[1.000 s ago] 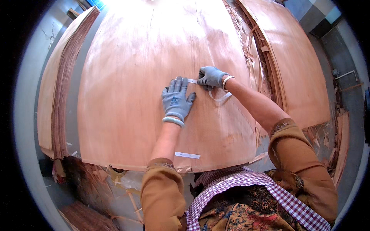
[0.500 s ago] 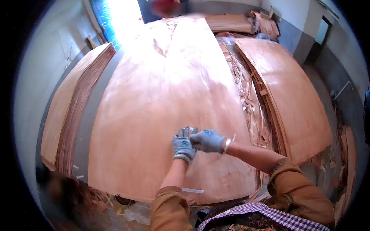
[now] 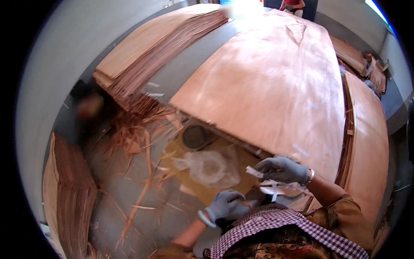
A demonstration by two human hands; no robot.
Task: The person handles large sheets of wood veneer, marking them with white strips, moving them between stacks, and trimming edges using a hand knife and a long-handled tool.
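My right hand (image 3: 283,169), in a grey-blue glove, pinches a short white strip (image 3: 254,172) just off the near edge of the large veneer sheet (image 3: 267,90). My left hand (image 3: 226,205), also gloved, is lower down in front of the checked apron (image 3: 276,216). Its fingers are loosely curved and apart, somewhat blurred, and nothing shows in them. Several white strips (image 3: 274,188) hang in a tangle between the right hand and the apron. Another pale strip (image 3: 300,150) lies on the sheet near its front edge.
Veneer stacks stand at the left (image 3: 159,47), lower left (image 3: 71,194) and right (image 3: 366,142). Below the sheet's edge are a round dark container (image 3: 195,137) and clear plastic (image 3: 209,168). Wood scraps (image 3: 142,185) litter the floor. A person in red (image 3: 293,5) is at the far end.
My view has swung left and down. Both hands have come off the sheet toward my body and moved apart. A white strip now shows clearly in my right fingers.
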